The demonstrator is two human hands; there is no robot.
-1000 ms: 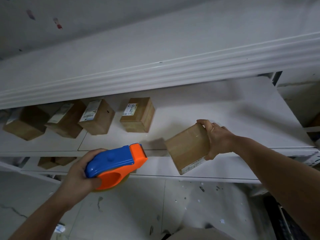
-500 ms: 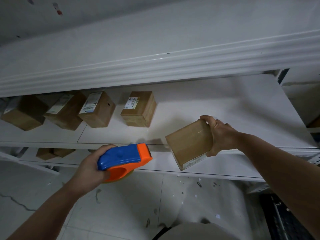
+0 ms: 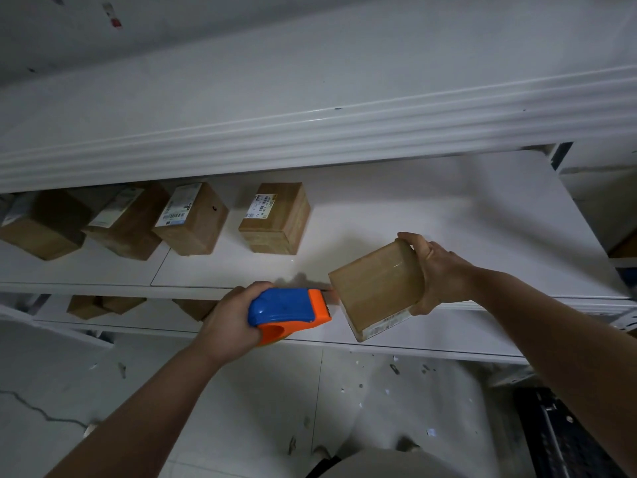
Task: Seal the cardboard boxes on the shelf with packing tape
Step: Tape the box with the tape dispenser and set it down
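Note:
My right hand (image 3: 437, 272) grips a small brown cardboard box (image 3: 377, 288) by its right side and holds it tilted in the air over the front edge of the white shelf (image 3: 431, 215). My left hand (image 3: 229, 320) is closed around a blue and orange tape dispenser (image 3: 287, 310). The dispenser's orange nose sits just left of the box's lower left edge, almost touching it. Several more labelled cardboard boxes stand in a row on the shelf to the left, the nearest one (image 3: 274, 217) upright.
A white upper shelf (image 3: 310, 132) overhangs the row of boxes. A lower shelf (image 3: 103, 305) holds more brown boxes. The tiled floor (image 3: 275, 408) below is speckled with small scraps. A dark object (image 3: 568, 436) lies at the bottom right.
My left hand has carried the tape dispenser right and up until its nose nearly meets the box. The box in my right hand has stayed tilted and shifted slightly.

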